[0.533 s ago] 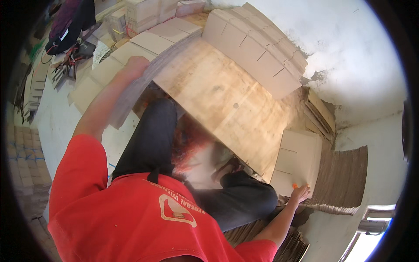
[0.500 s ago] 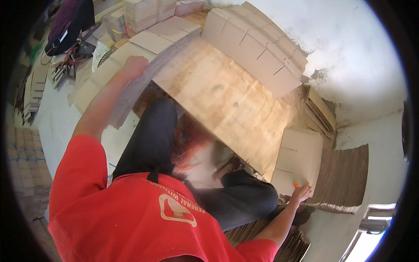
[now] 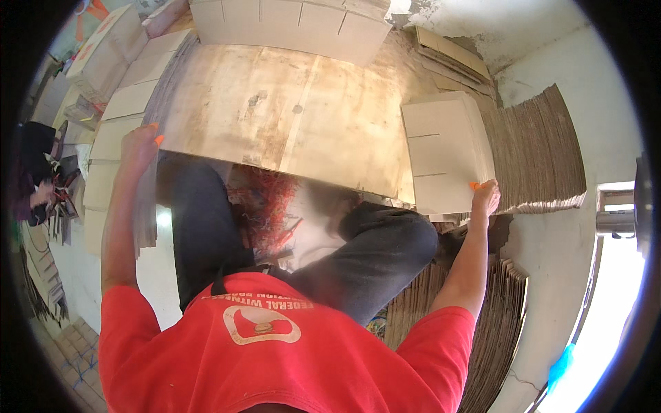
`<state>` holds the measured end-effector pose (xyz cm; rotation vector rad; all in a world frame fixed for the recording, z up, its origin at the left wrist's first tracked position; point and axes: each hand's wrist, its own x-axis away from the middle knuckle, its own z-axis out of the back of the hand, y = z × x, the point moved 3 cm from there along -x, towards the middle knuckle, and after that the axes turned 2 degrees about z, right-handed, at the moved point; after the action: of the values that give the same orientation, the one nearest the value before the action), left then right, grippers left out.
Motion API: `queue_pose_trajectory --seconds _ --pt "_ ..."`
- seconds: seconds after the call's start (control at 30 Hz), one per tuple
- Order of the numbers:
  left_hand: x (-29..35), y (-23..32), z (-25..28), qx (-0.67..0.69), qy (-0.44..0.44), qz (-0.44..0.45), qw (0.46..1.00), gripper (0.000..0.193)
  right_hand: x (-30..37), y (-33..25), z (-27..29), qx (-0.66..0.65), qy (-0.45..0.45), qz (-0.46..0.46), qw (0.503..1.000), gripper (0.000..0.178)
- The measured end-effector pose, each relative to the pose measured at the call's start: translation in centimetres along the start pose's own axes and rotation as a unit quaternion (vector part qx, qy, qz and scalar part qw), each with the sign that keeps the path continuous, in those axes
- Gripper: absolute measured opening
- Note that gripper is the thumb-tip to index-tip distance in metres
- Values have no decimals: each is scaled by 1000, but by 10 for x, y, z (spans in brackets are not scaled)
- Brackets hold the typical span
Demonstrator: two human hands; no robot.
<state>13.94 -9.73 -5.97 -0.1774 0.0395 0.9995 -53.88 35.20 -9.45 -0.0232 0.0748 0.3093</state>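
My left hand is at the inner edge of the left stack of cardboard sheets, its fingers curled, with orange coverings on two fingertips. Motion blurs it, and I cannot make out what is in its grip. On the other side, my right hand pinches the outer near edge of the top sheet on the right stack of slotted cardboard. An orange covering shows on its thumb tip. Between the stacks lies a worn wooden board, with my bent legs at its near edge.
More slotted cardboard stands along the board's far side. A tall row of brown sheets leans beyond the right stack, and more sheets stand beside my right arm. Red strips litter the floor between my legs. Closed boxes sit far left.
My view has turned left, so the board now lies more level. My left hand has drawn nearer along the left stack's edge. The right hand stays on the right stack's edge.
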Motion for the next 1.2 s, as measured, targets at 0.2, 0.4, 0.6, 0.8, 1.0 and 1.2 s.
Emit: queue_pose_trajectory --seconds 0.2,0.4,0.6,0.8,1.0,1.2 --pt "-12 2 -14 46 5 -17 999 22 38 -34 14 33 104 121 987 67" --pt "-23 23 -21 90 -10 -26 996 26 8 -16 12 -24 35 101 994 48" --pt "-41 19 -27 109 -2 -48 993 32 2 -15 39 -219 104 123 962 44" --pt "-134 76 -23 180 36 -100 978 34 40 -105 130 -48 187 157 969 31" --pt "-267 178 0 245 146 -195 938 41 74 -216 166 -335 275 234 870 49" --pt "-356 253 15 159 144 -200 956 52 84 -287 140 -457 266 223 819 62"
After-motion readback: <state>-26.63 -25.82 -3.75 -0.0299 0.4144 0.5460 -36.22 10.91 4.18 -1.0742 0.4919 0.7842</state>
